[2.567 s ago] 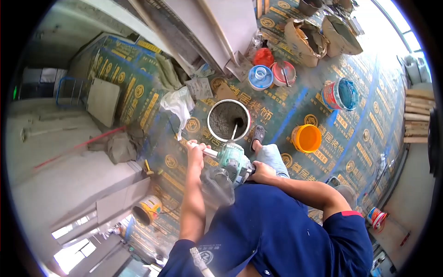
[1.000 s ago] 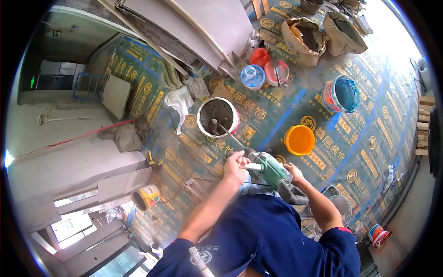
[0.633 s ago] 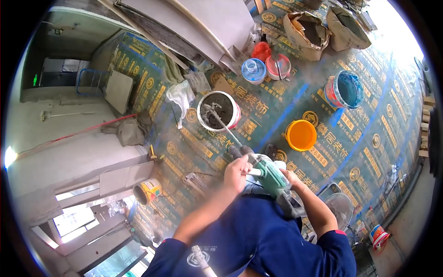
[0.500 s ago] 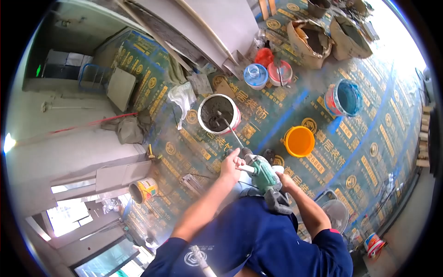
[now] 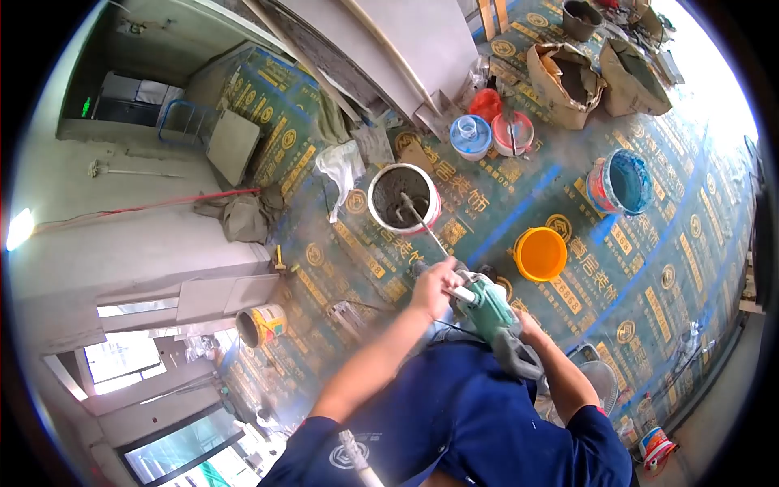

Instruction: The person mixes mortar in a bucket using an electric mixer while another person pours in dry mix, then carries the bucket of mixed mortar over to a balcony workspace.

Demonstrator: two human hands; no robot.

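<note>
A green power drill (image 5: 491,312) with a long mixing rod (image 5: 430,226) is held in front of my body. My left hand (image 5: 434,288) is closed around its pale side handle (image 5: 462,294). My right hand (image 5: 527,326) grips the drill's far side, its fingers partly hidden behind the body of the tool. The rod slants into a white bucket (image 5: 373,213) of grey wet mortar (image 5: 391,191); its lower end is sunk in the mix and out of sight.
A yellow bucket (image 5: 541,254) and a blue-smeared bucket (image 5: 623,183) stand to the right. Lidded tubs (image 5: 471,138) and open paper sacks (image 5: 565,85) are further back. A white plastic bag (image 5: 341,170) lies left of the mortar. A fan (image 5: 599,381) stands near my right arm.
The whole view has shifted, so the floor things appear further right. Both hands keep their hold on the drill, and the rod stays in the mortar bucket.
</note>
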